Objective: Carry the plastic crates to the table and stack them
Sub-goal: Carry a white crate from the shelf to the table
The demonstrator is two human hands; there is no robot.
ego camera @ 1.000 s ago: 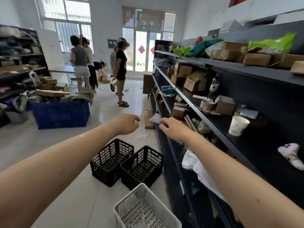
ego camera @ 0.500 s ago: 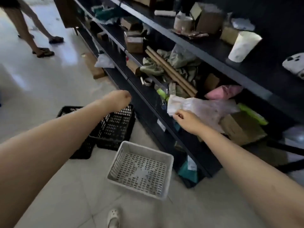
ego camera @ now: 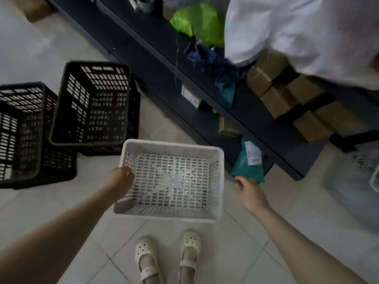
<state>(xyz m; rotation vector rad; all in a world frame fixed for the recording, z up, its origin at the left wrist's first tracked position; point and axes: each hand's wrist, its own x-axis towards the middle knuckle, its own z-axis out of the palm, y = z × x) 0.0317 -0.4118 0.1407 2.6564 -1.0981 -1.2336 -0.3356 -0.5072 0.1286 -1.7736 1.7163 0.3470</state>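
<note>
Tiled floor [ego camera: 246,242] beside dark shelving [ego camera: 155,48]. White crate [ego camera: 168,215] stands by 2 black crates [ego camera: 90,103]. Left hand [ego camera: 122,179] hooks its left rim; right hand [ego camera: 249,193] hovers beside it, fingers loose, empty. Risk: a 1-handed lift would tip the crate.

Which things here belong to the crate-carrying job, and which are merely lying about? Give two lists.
Job in hand:
white crate
left hand, on its left rim
right hand, beside it, not touching
black crate by the shelving
other black crate

Lying about, on or against the dark shelving:
green bag
cardboard boxes
teal packet
white bag
</note>
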